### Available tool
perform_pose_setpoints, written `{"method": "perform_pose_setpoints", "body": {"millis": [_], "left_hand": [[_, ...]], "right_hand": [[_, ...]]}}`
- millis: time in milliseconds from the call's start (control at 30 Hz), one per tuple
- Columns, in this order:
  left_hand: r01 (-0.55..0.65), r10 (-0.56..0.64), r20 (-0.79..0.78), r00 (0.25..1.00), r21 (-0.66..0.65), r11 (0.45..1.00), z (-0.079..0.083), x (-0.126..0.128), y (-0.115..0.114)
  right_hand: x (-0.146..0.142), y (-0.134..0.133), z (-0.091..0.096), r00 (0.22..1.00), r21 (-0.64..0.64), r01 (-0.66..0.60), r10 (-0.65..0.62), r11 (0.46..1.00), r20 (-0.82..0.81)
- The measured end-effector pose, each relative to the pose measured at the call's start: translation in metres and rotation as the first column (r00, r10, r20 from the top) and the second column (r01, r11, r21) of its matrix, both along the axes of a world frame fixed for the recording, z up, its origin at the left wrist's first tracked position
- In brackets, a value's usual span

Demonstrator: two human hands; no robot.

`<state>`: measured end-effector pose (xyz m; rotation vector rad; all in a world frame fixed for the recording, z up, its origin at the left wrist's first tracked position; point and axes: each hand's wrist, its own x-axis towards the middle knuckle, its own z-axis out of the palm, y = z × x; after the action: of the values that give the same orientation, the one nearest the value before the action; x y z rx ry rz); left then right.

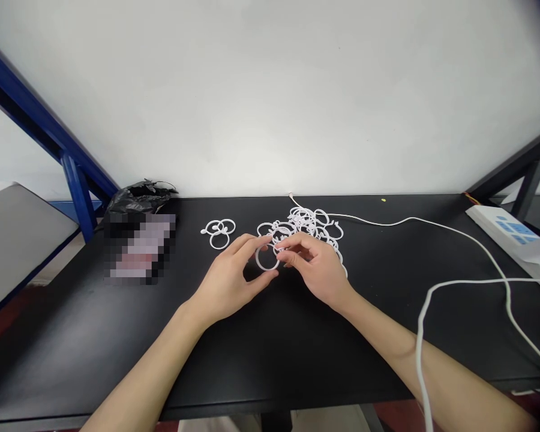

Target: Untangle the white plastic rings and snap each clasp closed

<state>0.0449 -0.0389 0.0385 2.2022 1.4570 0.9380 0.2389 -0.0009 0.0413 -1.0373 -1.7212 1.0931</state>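
Observation:
A white curtain ring (257, 261) stands upright between my hands over the middle of the black table. My left hand (227, 276) curves around its left side, with fingertips at the top and the thumb at the bottom edge. At the ring's right side, the thumb and fingers of my right hand (319, 267) pinch it; what lies under those fingertips is partly hidden. Just behind my right hand is a tangled heap of similar white rings (305, 219). Several more rings (219, 241) lie in a small group to the left, beyond my left hand.
The black table (270, 354) meets a white wall (270, 108). A black plastic bag (137, 198) and a blurred-out item (141, 249) are at the left. White cable (420, 336) runs across the right side and over my right forearm, near a white power strip or box (506, 231).

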Motion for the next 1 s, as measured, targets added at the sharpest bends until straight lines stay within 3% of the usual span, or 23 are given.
{"method": "perform_pose_setpoints", "body": {"millis": [200, 633, 867, 1000], "left_hand": [[0.021, -0.021, 0.004, 1.0, 0.003, 1.0, 0.0015, 0.0002, -0.0008], [0.024, -0.024, 0.005, 1.0, 0.071, 0.997, -0.0034, 0.0047, -0.0007], [0.009, -0.009, -0.011, 1.0, 0.029, 1.0, -0.0038, 0.0038, 0.0013], [-0.035, 0.035, -0.021, 0.999, -0.021, 0.999, -0.0041, 0.003, 0.0022]], "right_hand": [[-0.0012, -0.0018, 0.0001, 0.998, -0.052, 0.019, -0.021, 0.998, -0.051], [-0.0025, -0.0024, -0.0013, 0.999, -0.036, 0.02, -0.022, 0.999, -0.041], [-0.005, -0.0016, -0.0038, 0.998, -0.09, 0.015, -0.02, 0.996, -0.059], [-0.0026, 0.0019, -0.0048, 0.999, -0.034, 0.036, -0.035, 0.999, 0.036]]}}
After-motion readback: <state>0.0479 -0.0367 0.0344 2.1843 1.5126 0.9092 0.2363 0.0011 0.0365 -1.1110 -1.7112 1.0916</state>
